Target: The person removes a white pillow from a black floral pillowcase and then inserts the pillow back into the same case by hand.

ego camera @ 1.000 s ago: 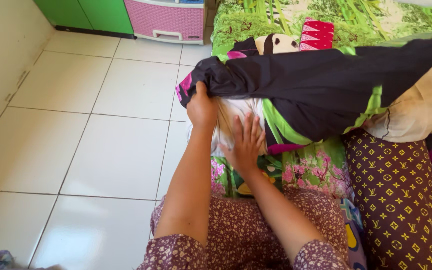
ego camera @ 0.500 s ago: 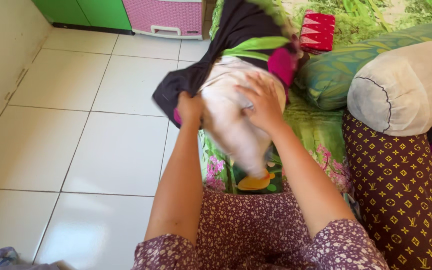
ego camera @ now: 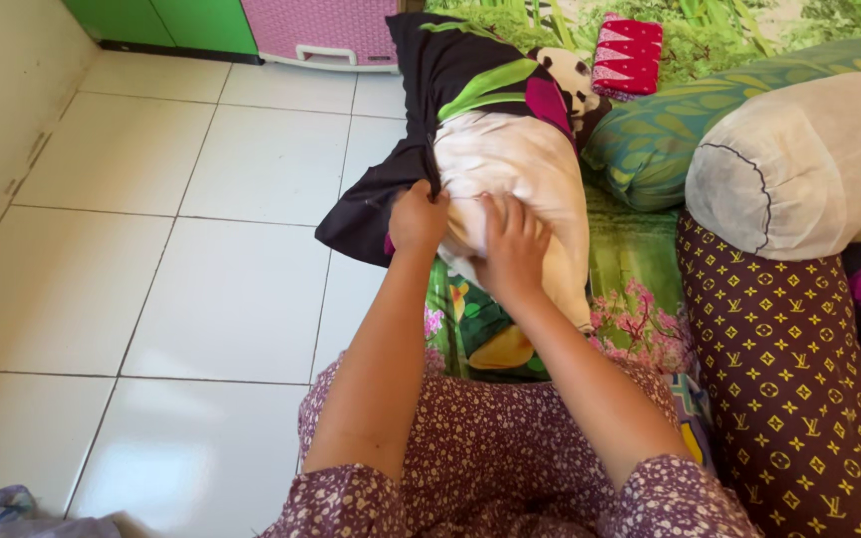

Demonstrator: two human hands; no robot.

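A cream pillow (ego camera: 520, 169) lies lengthwise on the green flowered mattress (ego camera: 630, 269), half inside a black pillowcase (ego camera: 450, 70) with green, pink and panda print. My left hand (ego camera: 417, 215) grips the open edge of the pillowcase at the pillow's left side, where the dark cloth bunches and hangs over the floor. My right hand (ego camera: 512, 242) presses flat on the bare near end of the pillow, fingers spread. The far end of the pillow is hidden in the case.
A cream bolster (ego camera: 799, 164) and a green leaf-print pillow (ego camera: 650, 139) lie to the right, a brown patterned bolster (ego camera: 799, 379) nearer me. A red cloth (ego camera: 628, 55) sits at the back. White floor tiles (ego camera: 181, 259) spread left; a pink drawer unit (ego camera: 326, 30) and green cabinet (ego camera: 181, 25) stand behind.
The pillow and case swung from lying crosswise to pointing away from me and settled on the mattress. My right hand slid down to the pillow's near end; my left kept its grip.
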